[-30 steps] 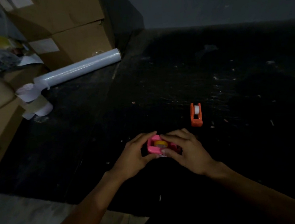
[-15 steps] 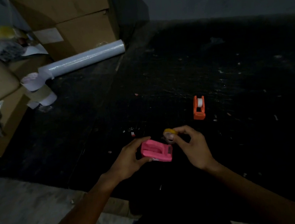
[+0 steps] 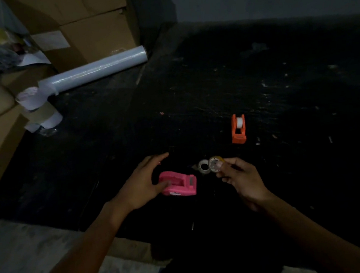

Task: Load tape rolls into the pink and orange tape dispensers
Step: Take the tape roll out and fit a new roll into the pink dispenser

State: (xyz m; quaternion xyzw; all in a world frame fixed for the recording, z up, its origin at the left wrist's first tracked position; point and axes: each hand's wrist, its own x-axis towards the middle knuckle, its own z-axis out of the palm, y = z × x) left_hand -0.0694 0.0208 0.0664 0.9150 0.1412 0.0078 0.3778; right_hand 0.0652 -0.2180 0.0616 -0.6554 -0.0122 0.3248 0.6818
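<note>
The pink tape dispenser lies on the dark table, its roll slot empty. My left hand rests against its left side, thumb on the body and fingers spread above it. My right hand pinches a small yellow-edged tape roll just right of the dispenser. A second small roll lies on the table right beside the held one. The orange tape dispenser stands farther back to the right with a white roll in it.
A long roll of clear wrap lies at the back left beside stacked cardboard boxes. Paper and brown tape rolls sit near the boxes. The dark table is scratched and flecked with scraps. The table's front edge runs across the lower left.
The yellow-edged roll has come out of the pink dispenser in my right hand and moved right. The dispenser now lies on the table, and my left hand has loosened on it.
</note>
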